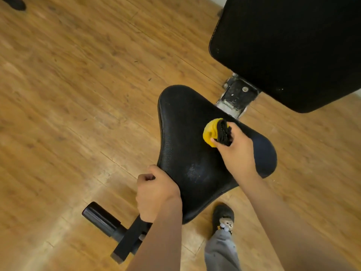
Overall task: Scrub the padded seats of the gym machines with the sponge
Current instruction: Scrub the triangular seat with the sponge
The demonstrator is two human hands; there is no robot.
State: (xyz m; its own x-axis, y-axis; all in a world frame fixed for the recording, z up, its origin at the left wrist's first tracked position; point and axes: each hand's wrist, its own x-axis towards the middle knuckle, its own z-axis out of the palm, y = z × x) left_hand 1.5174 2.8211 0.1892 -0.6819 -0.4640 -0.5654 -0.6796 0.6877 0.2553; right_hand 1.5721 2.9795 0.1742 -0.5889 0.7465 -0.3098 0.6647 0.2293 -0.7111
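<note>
A black padded seat [181,137] of a gym bench fills the middle of the view, wide at the near end and narrow toward the hinge. My right hand [237,151] grips a yellow sponge with a black scouring side [212,133] and presses its yellow part against the seat's upper right area. My left hand [156,190] sits at the seat's near left edge with its fingers curled at the rim. A damp, shiny patch shows on the seat near its middle.
The bench's black back pad [289,47] rises at the upper right, joined by a scuffed metal hinge bracket [236,96]. A black foam roller on a bar [103,218] sticks out at the lower left. My shoe [223,218] stands on the wooden floor [78,85].
</note>
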